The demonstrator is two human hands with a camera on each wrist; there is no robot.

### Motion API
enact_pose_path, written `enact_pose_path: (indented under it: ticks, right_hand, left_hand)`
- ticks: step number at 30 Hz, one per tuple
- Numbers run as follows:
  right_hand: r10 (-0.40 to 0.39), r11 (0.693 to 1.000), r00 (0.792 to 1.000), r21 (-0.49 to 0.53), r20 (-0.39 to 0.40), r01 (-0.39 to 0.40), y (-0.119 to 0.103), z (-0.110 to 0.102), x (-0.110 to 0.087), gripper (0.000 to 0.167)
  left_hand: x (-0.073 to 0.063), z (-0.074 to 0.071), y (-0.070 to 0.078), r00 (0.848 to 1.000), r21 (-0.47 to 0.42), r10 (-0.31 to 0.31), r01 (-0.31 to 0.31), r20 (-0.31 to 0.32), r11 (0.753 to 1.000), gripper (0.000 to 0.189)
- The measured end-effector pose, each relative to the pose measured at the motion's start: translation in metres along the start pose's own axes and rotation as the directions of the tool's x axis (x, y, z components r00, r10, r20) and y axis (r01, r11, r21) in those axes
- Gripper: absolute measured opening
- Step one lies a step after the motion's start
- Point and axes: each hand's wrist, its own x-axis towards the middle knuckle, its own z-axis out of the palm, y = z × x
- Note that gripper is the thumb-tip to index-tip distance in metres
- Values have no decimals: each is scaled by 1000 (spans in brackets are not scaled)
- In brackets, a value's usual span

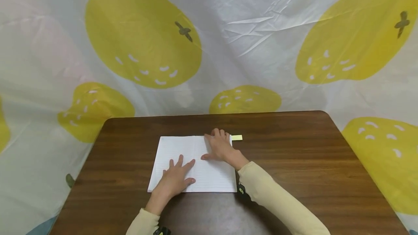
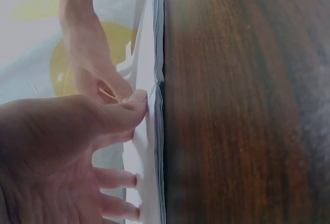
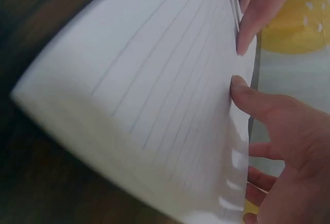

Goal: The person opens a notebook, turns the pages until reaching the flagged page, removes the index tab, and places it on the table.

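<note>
An open notebook with lined white pages (image 1: 215, 180) lies flat on the table. My left hand (image 1: 174, 178) rests with spread fingers on its left page, the thumb near the fold by the bottom edge. Higher up, my right hand (image 1: 219, 148) touches the right page, its thumb pointing to the fold and its fingertips near the top edge. In the right wrist view the lined page (image 3: 154, 79) fills the middle, and the right thumb and fingers press on it without gripping. The left wrist view shows the notebook's layered page edge (image 2: 160, 38) from the side.
A pale yellow sticky strip (image 1: 237, 137) juts out past the notebook's top right corner. The brown wood-grain table (image 1: 294, 162) reaches back to a hanging white cloth (image 1: 248, 61) printed with yellow fruit. Dark wrist cameras sit under both sleeves.
</note>
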Motion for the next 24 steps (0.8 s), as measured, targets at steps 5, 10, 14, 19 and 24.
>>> enact_pose_path:
  ticks: [5,10,14,19,24]
  right_hand:
    - [4,1000,1000,13,-24,-4,6,0,-9,83]
    - [28,999,998,30,-52,-26,16,0,-17,80]
    - [50,996,996,72,-77,-45,26,1,-21,75]
    - [39,993,992,115,-122,-25,38,-1,-23,69]
    - [40,982,985,190,-167,-7,48,-3,-32,63]
  left_hand:
    - [-5,0,0,1000,-14,9,-9,-12,1000,60]
    - [-6,1,1,1000,-19,19,-19,-12,1000,60]
    - [-6,1,2,1000,-26,14,-14,-1,1000,60]
    - [-5,0,0,1000,-28,-2,2,-10,1000,61]
    - [-3,-2,0,1000,-36,2,-2,-9,999,61]
